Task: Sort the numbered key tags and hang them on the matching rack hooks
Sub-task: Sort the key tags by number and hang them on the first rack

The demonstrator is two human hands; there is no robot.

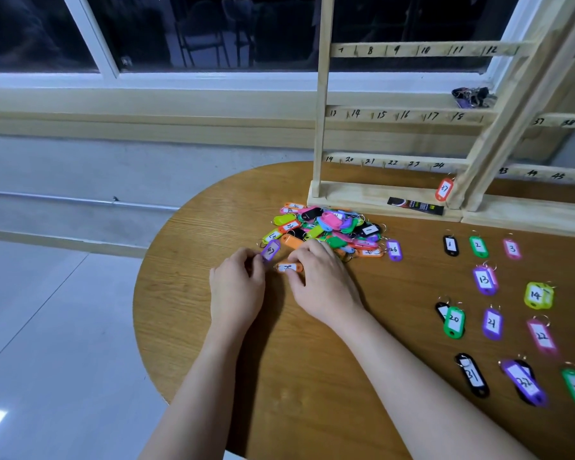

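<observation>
A heap of coloured key tags (329, 227) lies on the round wooden table (312, 360) in front of the numbered wooden rack (395, 114). My left hand (236, 287) pinches a purple tag (270, 250) at the heap's near left edge. My right hand (319, 277) pinches an orange tag (289, 267) lying flat between both hands. To the right, sorted tags lie in rows: black 1 (450, 245), green 2 (478, 247), purple 13 (484, 280), yellow 14 (537, 295), green 20 (454, 322). A red tag 37 (444, 190) hangs at the rack's post.
A black packet (415, 205) lies on the rack's base. A bundle of keys (472, 96) sits on the window sill behind the rack. The table's curved edge runs close on my left, with the tiled floor (47, 327) beyond it.
</observation>
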